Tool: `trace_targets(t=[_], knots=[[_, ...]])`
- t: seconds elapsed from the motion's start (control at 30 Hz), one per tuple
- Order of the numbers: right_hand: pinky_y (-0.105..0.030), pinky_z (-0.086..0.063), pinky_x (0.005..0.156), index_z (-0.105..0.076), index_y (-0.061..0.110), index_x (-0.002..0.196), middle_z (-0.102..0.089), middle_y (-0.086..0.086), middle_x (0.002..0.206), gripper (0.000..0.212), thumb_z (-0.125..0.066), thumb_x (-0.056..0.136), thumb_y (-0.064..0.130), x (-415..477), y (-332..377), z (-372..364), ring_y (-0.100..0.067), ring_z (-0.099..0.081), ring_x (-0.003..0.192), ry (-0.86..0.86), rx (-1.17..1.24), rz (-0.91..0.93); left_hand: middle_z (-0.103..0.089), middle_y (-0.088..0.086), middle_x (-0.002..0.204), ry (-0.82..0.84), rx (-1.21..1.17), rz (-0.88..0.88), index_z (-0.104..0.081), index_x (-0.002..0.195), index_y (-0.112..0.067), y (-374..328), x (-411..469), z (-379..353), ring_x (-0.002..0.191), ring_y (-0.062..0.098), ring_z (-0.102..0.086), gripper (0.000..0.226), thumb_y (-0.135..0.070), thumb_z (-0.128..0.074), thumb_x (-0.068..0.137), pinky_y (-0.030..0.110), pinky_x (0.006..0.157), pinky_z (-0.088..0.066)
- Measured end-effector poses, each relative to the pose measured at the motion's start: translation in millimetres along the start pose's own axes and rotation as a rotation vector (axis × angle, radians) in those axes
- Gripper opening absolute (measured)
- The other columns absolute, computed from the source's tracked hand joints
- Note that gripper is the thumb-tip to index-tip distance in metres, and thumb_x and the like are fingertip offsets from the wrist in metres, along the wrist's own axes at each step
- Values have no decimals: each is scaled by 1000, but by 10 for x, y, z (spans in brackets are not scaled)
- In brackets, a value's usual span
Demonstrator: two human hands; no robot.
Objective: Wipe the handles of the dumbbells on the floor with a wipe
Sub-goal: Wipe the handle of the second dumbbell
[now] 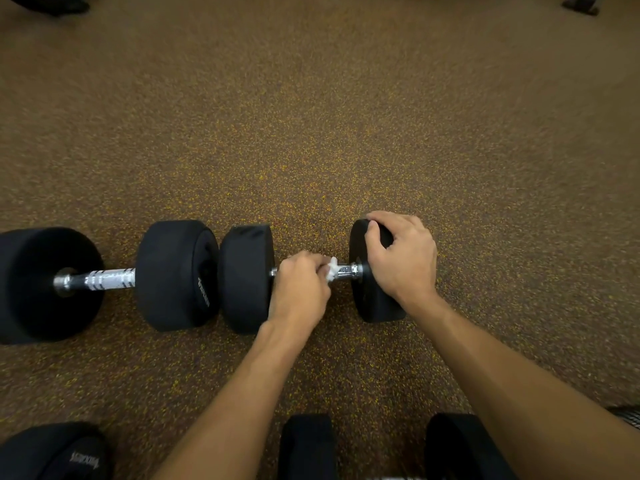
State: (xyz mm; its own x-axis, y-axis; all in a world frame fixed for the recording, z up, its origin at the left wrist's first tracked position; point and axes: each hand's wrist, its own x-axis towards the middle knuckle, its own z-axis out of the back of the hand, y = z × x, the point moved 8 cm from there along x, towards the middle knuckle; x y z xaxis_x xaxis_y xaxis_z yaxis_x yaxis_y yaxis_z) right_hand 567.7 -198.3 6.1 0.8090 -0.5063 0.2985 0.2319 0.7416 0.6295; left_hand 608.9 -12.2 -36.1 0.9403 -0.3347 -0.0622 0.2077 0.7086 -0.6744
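My left hand [301,285] grips the crumpled white wipe [331,269] around the right-hand black dumbbell's chrome handle [346,270], my right hand [398,252] clasps its end weight [372,299] on the speckled floor [311,133]; other dumbbells probably remain

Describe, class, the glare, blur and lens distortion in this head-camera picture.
Head view: glare brightens the left dumbbell's handle; the floor darkens and smears toward the corners; wide-angle distortion bulges the edges; the nearer dumbbells at the bottom look soft.
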Motion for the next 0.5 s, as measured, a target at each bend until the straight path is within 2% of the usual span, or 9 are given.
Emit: trace_targets(t=[0.07,0.17,0.23,0.3,0.4,0.5], knots=[[-45,-49,106,-80,28,118,-76,12,120,36,-53,98,41,-3,-3,-1,-13,-63,119,0,-7,2,-75,6,116,26,4,-8,-79,122,-19,-6,37,-42,107,28,-67,26,-17,-62,103,41,100,-53],[-45,-50,106,-80,27,118,-77,12,120,36,-53,98,41,2,1,-11,-12,-63,119,2,-5,7,-72,3,123,185,141,1,-75,129,-25,-60,153,-95,114,30,-64,34,-22,-52,104,41,102,-52],[-46,-50,106,-80,26,118,-77,12,120,37,-53,98,41,5,10,-16,-13,-63,119,1,-5,10,-71,3,122,237,141,18,-74,130,-26,-70,169,-84,113,30,-63,35,-27,-48,106,42,100,-52],[-47,-50,105,-80,26,118,-77,11,120,37,-53,98,40,2,12,-18,-13,-63,119,4,-7,16,-72,4,117,181,86,16,-77,125,-24,-62,109,-38,108,29,-65,32,-34,-53,108,43,99,-54],[-47,-51,105,-80,25,118,-77,11,120,35,-55,98,39,-10,11,4,-14,-63,120,-6,-2,18,-76,4,112,55,39,-25,-79,121,-23,-40,30,-23,101,27,-68,24,-29,-63,105,45,97,-57],[-46,-51,104,-80,24,117,-77,10,120,34,-56,98,38,-17,12,10,-14,-64,119,-15,-7,20,-78,2,114,126,46,70,-79,123,-29,8,164,-78,106,27,-69,25,-31,-61,105,42,99,-57]])
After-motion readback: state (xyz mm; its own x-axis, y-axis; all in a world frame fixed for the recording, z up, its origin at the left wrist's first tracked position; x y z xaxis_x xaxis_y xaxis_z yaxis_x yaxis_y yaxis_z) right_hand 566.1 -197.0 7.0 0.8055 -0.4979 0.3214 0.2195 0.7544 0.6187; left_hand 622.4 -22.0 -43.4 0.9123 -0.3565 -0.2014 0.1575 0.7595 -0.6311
